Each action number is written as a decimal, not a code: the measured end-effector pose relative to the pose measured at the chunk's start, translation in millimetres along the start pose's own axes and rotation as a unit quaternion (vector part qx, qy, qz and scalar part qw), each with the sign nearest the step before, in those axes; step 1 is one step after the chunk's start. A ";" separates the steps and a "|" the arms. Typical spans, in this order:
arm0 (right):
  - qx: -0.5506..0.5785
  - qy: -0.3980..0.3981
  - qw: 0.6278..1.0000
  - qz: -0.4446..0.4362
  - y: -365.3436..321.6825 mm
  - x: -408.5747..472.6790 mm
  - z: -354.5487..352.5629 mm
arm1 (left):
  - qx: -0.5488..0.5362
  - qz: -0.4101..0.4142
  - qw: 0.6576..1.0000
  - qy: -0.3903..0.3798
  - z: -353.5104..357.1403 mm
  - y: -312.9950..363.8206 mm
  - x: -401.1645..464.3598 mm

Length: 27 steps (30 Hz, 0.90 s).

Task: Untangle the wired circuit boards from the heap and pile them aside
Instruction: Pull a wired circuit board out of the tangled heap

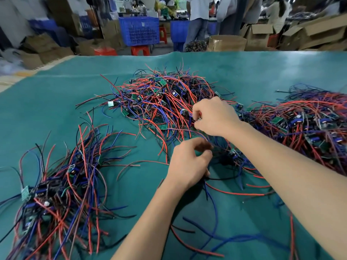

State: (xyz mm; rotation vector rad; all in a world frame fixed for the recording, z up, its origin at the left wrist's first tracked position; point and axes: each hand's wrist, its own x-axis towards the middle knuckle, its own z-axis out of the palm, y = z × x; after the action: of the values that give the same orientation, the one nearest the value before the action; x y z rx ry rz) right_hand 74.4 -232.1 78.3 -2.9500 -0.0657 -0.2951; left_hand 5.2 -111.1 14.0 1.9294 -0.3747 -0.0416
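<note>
A tangled heap (161, 98) of small green circuit boards with red, blue and black wires lies in the middle of the green table mat (56, 102). My right hand (216, 117) is at the heap's right edge, its fingers curled and pinching wires there. My left hand (189, 164) is just below it, fingers curled round a bundle of blue and red wires that runs up towards the right hand. A sorted pile (56, 194) of wired boards lies at the lower left. Another large mass of wired boards (309, 124) lies at the right.
Loose red, blue and black wires (221, 237) trail over the mat near my forearms. Beyond the table's far edge stand blue crates (139, 32), red stools (140, 50), cardboard boxes (308, 34) and several people (199, 17).
</note>
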 end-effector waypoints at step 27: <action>0.728 0.004 0.665 0.167 34.6 -105.0 11.6 | -0.160 0.021 0.981 -0.104 -2.0 5.0 0.0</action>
State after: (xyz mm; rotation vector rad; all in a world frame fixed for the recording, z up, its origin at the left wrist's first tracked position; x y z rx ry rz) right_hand -24.1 -266.9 40.2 -1.2843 0.1698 -0.0831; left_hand 4.4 -110.9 19.3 1.6026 -0.5158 -0.2624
